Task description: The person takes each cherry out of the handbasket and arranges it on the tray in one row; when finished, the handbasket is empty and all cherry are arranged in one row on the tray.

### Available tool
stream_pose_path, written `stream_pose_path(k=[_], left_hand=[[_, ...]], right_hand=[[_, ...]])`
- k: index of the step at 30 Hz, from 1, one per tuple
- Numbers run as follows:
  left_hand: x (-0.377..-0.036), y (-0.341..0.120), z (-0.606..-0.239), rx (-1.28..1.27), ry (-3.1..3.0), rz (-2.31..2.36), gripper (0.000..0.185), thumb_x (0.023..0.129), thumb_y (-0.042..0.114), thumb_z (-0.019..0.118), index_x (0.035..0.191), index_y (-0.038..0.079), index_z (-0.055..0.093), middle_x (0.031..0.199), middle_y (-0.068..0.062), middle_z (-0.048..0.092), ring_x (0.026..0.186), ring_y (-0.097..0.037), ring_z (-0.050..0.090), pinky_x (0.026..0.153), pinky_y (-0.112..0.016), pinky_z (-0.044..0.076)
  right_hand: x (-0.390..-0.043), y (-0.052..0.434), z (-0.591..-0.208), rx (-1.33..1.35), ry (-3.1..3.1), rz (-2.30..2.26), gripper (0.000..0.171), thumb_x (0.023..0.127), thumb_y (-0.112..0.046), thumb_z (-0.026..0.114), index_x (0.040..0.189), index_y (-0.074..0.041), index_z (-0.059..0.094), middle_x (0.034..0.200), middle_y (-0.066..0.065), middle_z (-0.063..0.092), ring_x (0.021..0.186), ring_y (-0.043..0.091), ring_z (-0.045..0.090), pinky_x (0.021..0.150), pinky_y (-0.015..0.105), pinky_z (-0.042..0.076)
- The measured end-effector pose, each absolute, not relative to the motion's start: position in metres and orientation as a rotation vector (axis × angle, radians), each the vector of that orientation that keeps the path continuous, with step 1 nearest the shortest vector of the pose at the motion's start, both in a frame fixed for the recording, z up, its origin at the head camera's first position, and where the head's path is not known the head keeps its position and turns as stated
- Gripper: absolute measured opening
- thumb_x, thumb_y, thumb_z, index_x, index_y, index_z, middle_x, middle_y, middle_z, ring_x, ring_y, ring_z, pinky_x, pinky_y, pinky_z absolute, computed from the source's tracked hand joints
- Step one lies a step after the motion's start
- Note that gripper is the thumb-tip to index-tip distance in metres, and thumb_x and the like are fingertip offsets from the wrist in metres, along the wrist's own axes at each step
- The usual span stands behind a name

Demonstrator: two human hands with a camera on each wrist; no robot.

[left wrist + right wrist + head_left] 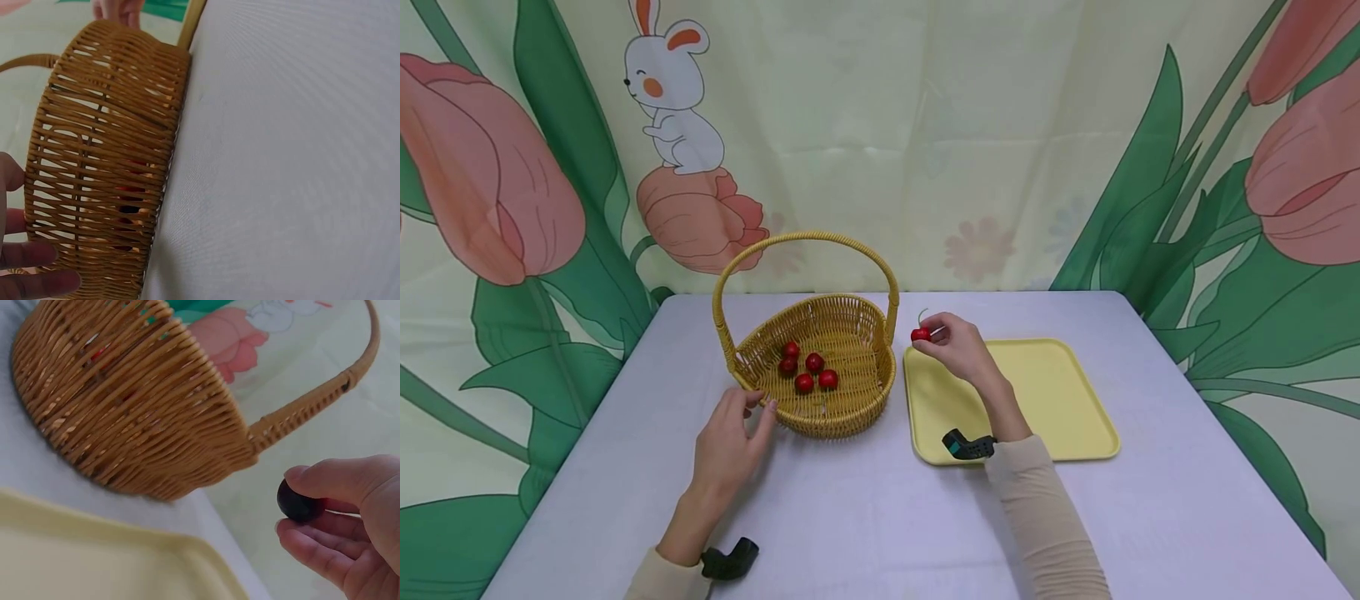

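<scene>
A wicker basket (850, 400) with a tall handle stands on the table and holds several red cherries (808, 371). My left hand (730, 442) rests against the basket's near left wall (106, 162), fingers (37, 284) straight along the weave. My right hand (951, 342) hovers over the far left corner of a yellow tray (1060, 400), just right of the basket. It pinches a red cherry (921, 334) with a green stem between thumb and fingers. The right wrist view shows that cherry (299, 501) dark in the fingertips, the basket (125, 406) to its left.
The table (850, 517) is covered in a pale lilac cloth. The yellow tray (94, 556) lies flat with nothing on it. A printed curtain with tulips and a rabbit hangs behind the table's far edge.
</scene>
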State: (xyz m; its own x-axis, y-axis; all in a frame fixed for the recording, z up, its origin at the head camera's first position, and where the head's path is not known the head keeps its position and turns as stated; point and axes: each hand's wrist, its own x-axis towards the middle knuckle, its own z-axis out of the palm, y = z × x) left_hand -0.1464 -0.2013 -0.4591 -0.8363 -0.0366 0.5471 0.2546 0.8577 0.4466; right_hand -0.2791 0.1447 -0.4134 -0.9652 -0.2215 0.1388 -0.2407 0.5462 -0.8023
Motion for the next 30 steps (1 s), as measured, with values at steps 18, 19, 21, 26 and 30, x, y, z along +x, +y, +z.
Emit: stream_pose_path(k=[18, 19, 21, 26, 30], left_hand=[[-0.145, -0.201, -0.462, -0.164, -2.458, -0.692, 0.029, 0.094, 0.026, 0.066, 0.111, 0.002, 0.063, 0.1, -0.01, 0.064, 0.085, -0.022, 0.061, 0.065, -0.038, 0.053], [-0.145, -0.201, -0.462, -0.164, -2.458, -0.692, 0.029, 0.094, 0.026, 0.066, 0.111, 0.002, 0.063, 0.099, -0.01, 0.064, 0.085, -0.022, 0.061, 0.065, -0.038, 0.053], [-0.145, -0.201, -0.462, -0.164, -2.456, -0.692, 0.029, 0.094, 0.026, 0.067, 0.111, 0.002, 0.063, 0.099, -0.011, 0.065, 0.085, -0.022, 0.061, 0.064, -0.037, 0.052], [-0.146, -0.202, -0.463, -0.171, -2.444, -0.693, 0.029, 0.093, 0.025, 0.067, 0.11, 0.002, 0.063, 0.099, -0.012, 0.065, 0.083, -0.021, 0.061, 0.063, -0.036, 0.052], [-0.146, -0.202, -0.464, -0.181, -2.431, -0.698, 0.028, 0.093, 0.025, 0.067, 0.11, 0.002, 0.064, 0.098, -0.011, 0.066, 0.083, -0.021, 0.061, 0.062, -0.036, 0.052]], right_hand=[[-0.289, 0.143, -0.448, 0.304, -2.891, 1.291, 0.037, 0.092, -0.026, 0.073, 0.12, -0.003, 0.065, 0.11, 0.015, 0.071, 0.094, 0.026, 0.068, 0.076, 0.032, 0.053], [-0.289, 0.143, -0.45, 0.301, -2.895, 1.297, 0.037, 0.092, -0.025, 0.073, 0.12, -0.003, 0.066, 0.111, 0.014, 0.071, 0.094, 0.025, 0.067, 0.076, 0.032, 0.052], [-0.29, 0.143, -0.453, 0.305, -2.901, 1.3, 0.036, 0.092, -0.025, 0.073, 0.119, -0.002, 0.066, 0.11, 0.015, 0.071, 0.094, 0.025, 0.067, 0.075, 0.031, 0.052], [-0.292, 0.144, -0.458, 0.334, -2.91, 1.25, 0.034, 0.093, -0.024, 0.072, 0.118, -0.001, 0.067, 0.111, 0.015, 0.071, 0.095, 0.026, 0.068, 0.076, 0.032, 0.054], [-0.293, 0.143, -0.46, 0.335, -2.927, 1.22, 0.035, 0.094, -0.025, 0.071, 0.12, -0.001, 0.068, 0.114, 0.015, 0.07, 0.1, 0.027, 0.067, 0.082, 0.037, 0.054]])
